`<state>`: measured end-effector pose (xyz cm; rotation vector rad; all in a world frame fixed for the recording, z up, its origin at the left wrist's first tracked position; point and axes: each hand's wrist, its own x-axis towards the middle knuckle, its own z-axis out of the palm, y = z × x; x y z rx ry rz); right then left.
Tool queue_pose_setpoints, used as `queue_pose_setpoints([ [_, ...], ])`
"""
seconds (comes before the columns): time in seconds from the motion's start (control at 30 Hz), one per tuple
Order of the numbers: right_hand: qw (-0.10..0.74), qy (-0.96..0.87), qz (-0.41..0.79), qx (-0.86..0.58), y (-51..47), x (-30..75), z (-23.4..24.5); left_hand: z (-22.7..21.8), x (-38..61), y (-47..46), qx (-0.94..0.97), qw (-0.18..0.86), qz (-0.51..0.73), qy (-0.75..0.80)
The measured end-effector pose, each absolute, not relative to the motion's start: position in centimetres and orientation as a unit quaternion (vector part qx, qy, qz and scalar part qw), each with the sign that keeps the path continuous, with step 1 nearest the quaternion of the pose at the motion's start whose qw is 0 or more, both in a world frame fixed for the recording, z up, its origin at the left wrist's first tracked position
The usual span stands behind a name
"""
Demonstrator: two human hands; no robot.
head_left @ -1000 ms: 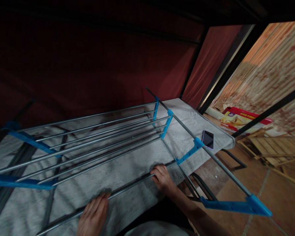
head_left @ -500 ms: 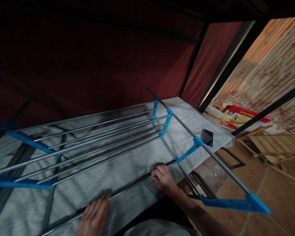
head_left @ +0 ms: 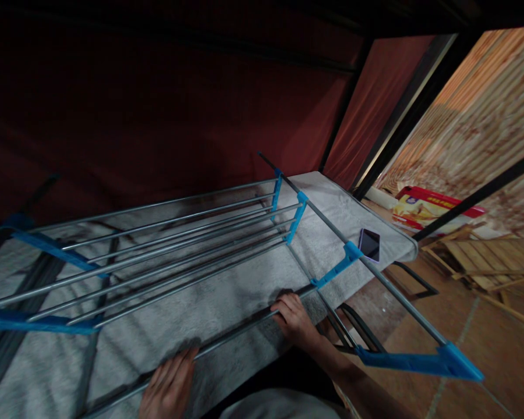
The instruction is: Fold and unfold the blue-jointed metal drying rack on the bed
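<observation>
A rack of grey metal rods with blue plastic brackets lies over a grey fleecy cover. Along its near side runs a single metal rod. My left hand is wrapped over this rod at the lower left, its fingertips curled around the far side. Farther right, near a blue bracket, my right hand grips the same rod with bent fingers. Several parallel rods stretch beyond both hands between the blue end pieces. A blue corner piece sticks out past my right forearm.
A phone lies on the grey cover near its right edge. Dark red cloth hangs behind, framed by black posts. On the tiled floor to the right are a slatted wooden piece and a red and yellow box.
Both hands stay on the near rod, shifted only very slightly to the right in the picture. The rack looks otherwise the same.
</observation>
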<state>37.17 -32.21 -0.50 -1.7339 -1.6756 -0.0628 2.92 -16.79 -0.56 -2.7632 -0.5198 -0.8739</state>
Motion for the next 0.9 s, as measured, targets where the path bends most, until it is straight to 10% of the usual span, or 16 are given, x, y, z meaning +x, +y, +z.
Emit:
queue_pose_setpoints([
  [0.9,0.299,-0.746,-0.107,-0.585,-33.6,37.9,-3.4,1.1,4.6,-22.0,-0.919,-0.055,-0.146,-0.363],
])
